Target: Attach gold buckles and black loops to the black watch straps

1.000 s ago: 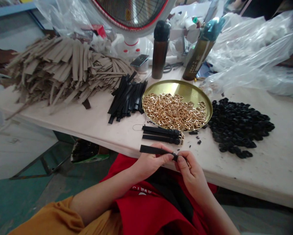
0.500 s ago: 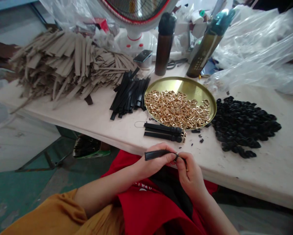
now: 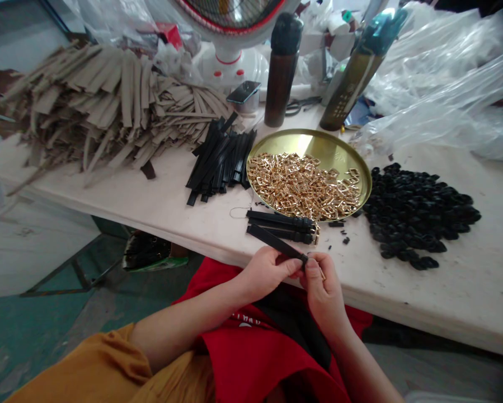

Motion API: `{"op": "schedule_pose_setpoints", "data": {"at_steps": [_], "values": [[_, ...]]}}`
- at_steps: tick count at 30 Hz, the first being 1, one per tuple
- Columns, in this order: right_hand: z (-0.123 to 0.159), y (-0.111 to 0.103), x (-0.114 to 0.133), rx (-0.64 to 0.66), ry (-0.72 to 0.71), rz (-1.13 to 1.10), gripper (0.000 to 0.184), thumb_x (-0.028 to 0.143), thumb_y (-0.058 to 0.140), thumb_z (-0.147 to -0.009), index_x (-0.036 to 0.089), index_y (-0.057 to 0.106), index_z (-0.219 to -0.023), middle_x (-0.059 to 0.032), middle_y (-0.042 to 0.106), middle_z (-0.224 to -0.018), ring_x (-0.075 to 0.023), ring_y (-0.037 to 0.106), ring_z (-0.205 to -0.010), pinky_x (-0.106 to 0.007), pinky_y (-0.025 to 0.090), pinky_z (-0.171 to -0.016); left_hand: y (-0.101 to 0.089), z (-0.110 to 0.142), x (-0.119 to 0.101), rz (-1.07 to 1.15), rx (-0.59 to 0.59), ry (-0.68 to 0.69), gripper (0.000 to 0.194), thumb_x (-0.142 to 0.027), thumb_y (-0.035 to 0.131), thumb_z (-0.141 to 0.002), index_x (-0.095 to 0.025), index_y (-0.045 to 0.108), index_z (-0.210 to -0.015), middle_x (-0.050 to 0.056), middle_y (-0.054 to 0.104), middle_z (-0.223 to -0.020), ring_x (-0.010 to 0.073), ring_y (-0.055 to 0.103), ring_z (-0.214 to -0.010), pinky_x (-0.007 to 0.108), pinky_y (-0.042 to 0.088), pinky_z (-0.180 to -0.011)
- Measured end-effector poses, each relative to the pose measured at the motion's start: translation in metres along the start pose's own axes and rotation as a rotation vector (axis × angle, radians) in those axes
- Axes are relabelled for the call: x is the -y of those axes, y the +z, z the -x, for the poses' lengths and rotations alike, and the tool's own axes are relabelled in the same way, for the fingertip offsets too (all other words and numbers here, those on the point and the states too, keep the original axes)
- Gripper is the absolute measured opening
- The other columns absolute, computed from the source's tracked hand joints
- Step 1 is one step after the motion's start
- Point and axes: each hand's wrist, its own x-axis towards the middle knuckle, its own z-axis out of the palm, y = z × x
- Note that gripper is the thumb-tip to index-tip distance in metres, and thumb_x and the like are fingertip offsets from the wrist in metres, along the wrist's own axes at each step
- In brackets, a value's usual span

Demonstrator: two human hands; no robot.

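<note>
Over the table's front edge, a black strap (image 3: 274,242) slants between my hands, its free end pointing up and to the left. My left hand (image 3: 270,272) pinches it from below between thumb and fingers. At its other end my right hand (image 3: 323,288) closes thumb and fingers round the strap, where a bit of gold metal shows; the fingers hide most of that end. Just beyond lie several black straps with gold buckles (image 3: 316,232), side by side. A round gold tray (image 3: 318,140) behind them holds a heap of small gold buckles (image 3: 304,187).
Left of the tray is a pile of black strips (image 3: 221,162), beside a big heap of beige strips (image 3: 108,101). Small black loops (image 3: 419,212) are piled to the right. Behind stand a fan (image 3: 230,61), two bottles (image 3: 278,84), scissors (image 3: 297,106) and plastic bags (image 3: 444,78).
The held strap has turned from nearly level to slanted, its free end swinging away from me towards the buckled straps. My hands stay close together, and the right fingers have shifted slightly.
</note>
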Motion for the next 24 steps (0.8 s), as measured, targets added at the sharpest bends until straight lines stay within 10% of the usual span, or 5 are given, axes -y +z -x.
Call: {"op": "schedule_pose_setpoints", "data": {"at_steps": [7,16,21,24], "values": [[-0.026,0.005,0.003,0.011,-0.007,0.109,0.027,0.041,0.034,-0.086,0.019,0.045,-0.095,-0.0006,0.054,-0.069,-0.0134,0.053,-0.056,-0.026,0.043,-0.052,-0.008,-0.015,0.0,0.077,-0.029,-0.015,0.036,-0.041,0.065,-0.066,-0.01,0.057,-0.082,0.001,0.058,-0.066,0.0095,0.053,-0.058,0.022,0.043,-0.058],[-0.071,-0.024,0.016,-0.141,-0.207,1.019,0.059,0.063,0.041,-0.074,0.015,0.049,-0.109,-0.0023,0.058,-0.052,-0.0223,0.056,-0.044,-0.029,0.033,-0.042,-0.027,-0.031,-0.012,0.248,-0.17,-0.254,0.036,-0.046,0.051,-0.078,-0.01,0.052,-0.079,0.003,0.059,-0.07,0.0072,0.054,-0.053,0.02,0.04,-0.052],[-0.068,-0.023,-0.009,-0.241,-0.396,1.154,0.064,0.066,0.03,-0.077,0.014,0.054,-0.104,-0.0037,0.058,-0.051,-0.0218,0.055,-0.04,-0.029,0.033,-0.04,-0.065,-0.022,-0.029,-0.104,-0.033,-0.241,0.041,-0.051,0.045,-0.078,-0.011,0.054,-0.077,0.002,0.059,-0.063,0.008,0.051,-0.047,0.02,0.037,-0.047],[-0.071,-0.016,-0.013,-0.283,-0.497,1.165,0.063,0.065,0.029,-0.078,0.012,0.055,-0.102,-0.0065,0.06,-0.056,-0.0224,0.057,-0.045,-0.031,0.038,-0.043,-0.097,-0.036,-0.059,-0.631,-0.176,-0.036,0.039,-0.046,0.041,-0.082,-0.012,0.056,-0.074,0.001,0.057,-0.057,0.0089,0.049,-0.046,0.02,0.038,-0.048]]}}
